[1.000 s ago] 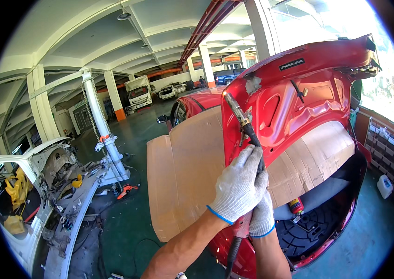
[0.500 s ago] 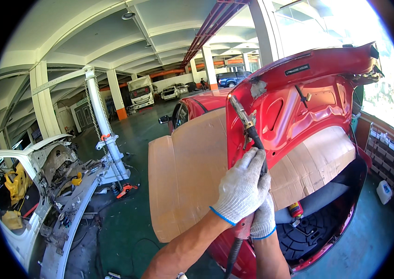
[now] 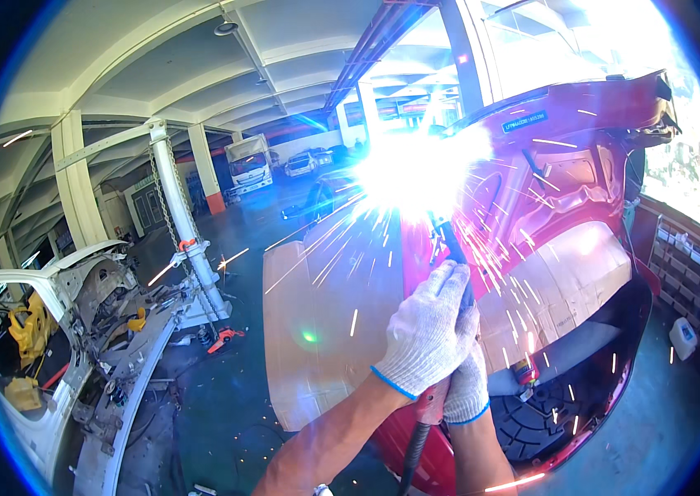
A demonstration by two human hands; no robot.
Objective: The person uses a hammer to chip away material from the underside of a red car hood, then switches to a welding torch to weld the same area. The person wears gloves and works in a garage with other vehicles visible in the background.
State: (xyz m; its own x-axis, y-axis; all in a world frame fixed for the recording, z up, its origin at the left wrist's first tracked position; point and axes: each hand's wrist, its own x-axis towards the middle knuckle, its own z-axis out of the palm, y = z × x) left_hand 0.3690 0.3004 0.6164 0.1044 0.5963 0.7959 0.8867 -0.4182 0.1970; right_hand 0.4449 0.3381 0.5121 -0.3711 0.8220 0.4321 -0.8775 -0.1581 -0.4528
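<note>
Both hands were clamped on the welding torch (image 3: 449, 264), right there in the middle of the view: the left hand (image 3: 426, 335), in a white knit glove with a blue cuff, was wrapped around the upper part of the handle, and the right hand (image 3: 467, 387), gloved the same way, gripped just below and behind it, the two touching. The torch ran up from the hands to the edge of the raised red car lid (image 3: 565, 157), and its tip was lost in a white flare (image 3: 416, 169) throwing sparks every way. A black hose (image 3: 413, 453) dropped from the handle toward the lower edge. Sheets of cardboard (image 3: 325, 322) covered the car just left of the hands and behind them. Well off to the left stood a stripped white car shell (image 3: 61, 388) and a white post (image 3: 183, 240) hung with chain.
</note>
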